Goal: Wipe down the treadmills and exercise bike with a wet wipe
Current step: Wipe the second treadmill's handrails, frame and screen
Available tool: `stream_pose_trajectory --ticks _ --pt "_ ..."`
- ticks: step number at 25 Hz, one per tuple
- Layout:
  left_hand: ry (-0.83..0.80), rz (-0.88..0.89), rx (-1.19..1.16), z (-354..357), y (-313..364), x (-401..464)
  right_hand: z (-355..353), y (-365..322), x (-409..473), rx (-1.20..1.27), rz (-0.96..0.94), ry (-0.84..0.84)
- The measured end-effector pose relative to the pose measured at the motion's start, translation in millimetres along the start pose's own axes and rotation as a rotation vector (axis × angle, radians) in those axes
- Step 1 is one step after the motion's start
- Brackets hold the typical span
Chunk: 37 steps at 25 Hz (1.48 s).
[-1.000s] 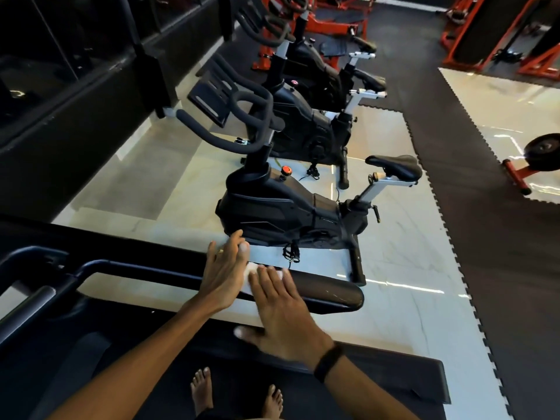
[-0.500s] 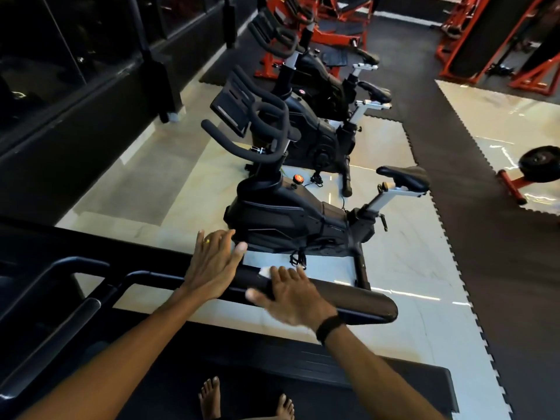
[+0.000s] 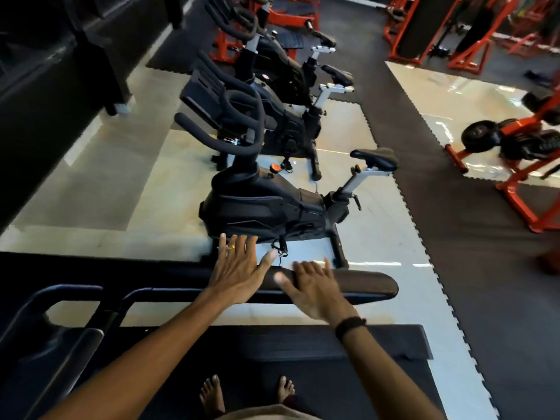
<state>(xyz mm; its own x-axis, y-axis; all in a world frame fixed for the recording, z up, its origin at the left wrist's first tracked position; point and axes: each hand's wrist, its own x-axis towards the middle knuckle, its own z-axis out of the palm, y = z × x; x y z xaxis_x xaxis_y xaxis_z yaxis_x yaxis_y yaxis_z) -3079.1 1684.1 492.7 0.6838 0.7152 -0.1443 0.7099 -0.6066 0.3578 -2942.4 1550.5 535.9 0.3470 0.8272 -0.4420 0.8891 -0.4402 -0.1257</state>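
fingers (image 3: pixel 309 269) of the right hand (image 3: pixel 315 287) straight, pressing the wet wipe (image 3: pixel 289 266) flat on the treadmill handrail (image 3: pixel 369 284), left hand (image 3: pixel 238 268) spread beside it; step: wiping rail; next, likely slide toward its end.

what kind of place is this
Almost certainly a gym. A row of black exercise bikes stands on the pale floor, orange weight frames with plates sit at the right, and the person stands barefoot on a treadmill, both hands on its padded handrail.

Wet wipe (image 3: pixel 298 264) mostly under right hand (image 3: pixel 315 287)
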Motion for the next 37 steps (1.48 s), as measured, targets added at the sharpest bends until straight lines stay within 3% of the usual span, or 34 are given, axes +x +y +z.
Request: stream_pose_trajectory --ticks 3,5,8,10,13,16,19,22,25,28,30,32,35,37 --pt "0.028 -0.015 -0.058 4.5 4.1 9.2 21.5 -8.5 -42.9 -0.073 -0.121 0.098" --pt "0.039 -0.003 -0.033 6.3 3.8 7.4 21.4 19.7 -59.8 -0.12 -0.082 0.123" --pt "0.034 -0.043 -0.079 3.5 6.0 4.7 0.5 47.0 -22.1 0.029 0.087 0.057" --pt "0.026 -0.186 -0.278 -2.8 9.0 10.0 -16.4 34.3 21.7 0.201 0.113 -0.111" --pt "0.104 -0.35 -0.489 -5.6 7.7 15.4 -16.9 -9.6 62.5 0.19 -0.068 -0.245" --pt "0.276 -0.429 -0.578 -1.2 17.8 12.5 -6.2 -12.6 25.6 0.143 -0.285 -0.083" --pt "0.329 -0.369 -0.45 6.4 42.3 7.5 2.1 60.7 -33.9 -0.008 -0.348 0.124" --pt "0.332 -0.318 -0.268 13.7 60.0 10.9 -3.4 121.2 -25.5 -0.025 -0.197 0.091" --pt "0.248 -0.322 -0.185 22.4 68.2 21.0 -9.3 103.3 5.9 0.101 -0.217 0.04" --pt "0.18 -0.37 -0.097 26.3 73.2 23.1 15.4 85.5 -16.3 -0.012 -0.434 0.084" --pt "0.159 -0.362 -0.02 29.8 79.2 17.6 27.3 117.0 -49.8 -0.106 -0.517 0.225" --pt "0.149 -0.283 0.076 36.7 92.2 12.8 27.3 157.1 -56.3 -0.15 -0.457 0.387" --pt "0.145 -0.208 0.143 46.9 113.6 12.2 6.1 169.9 -26.7 -0.064 -0.279 0.221" --pt "0.134 -0.197 0.15 50.6 118.4 16.5 0.5 150.0 -4.5 0.043 -0.285 0.086"
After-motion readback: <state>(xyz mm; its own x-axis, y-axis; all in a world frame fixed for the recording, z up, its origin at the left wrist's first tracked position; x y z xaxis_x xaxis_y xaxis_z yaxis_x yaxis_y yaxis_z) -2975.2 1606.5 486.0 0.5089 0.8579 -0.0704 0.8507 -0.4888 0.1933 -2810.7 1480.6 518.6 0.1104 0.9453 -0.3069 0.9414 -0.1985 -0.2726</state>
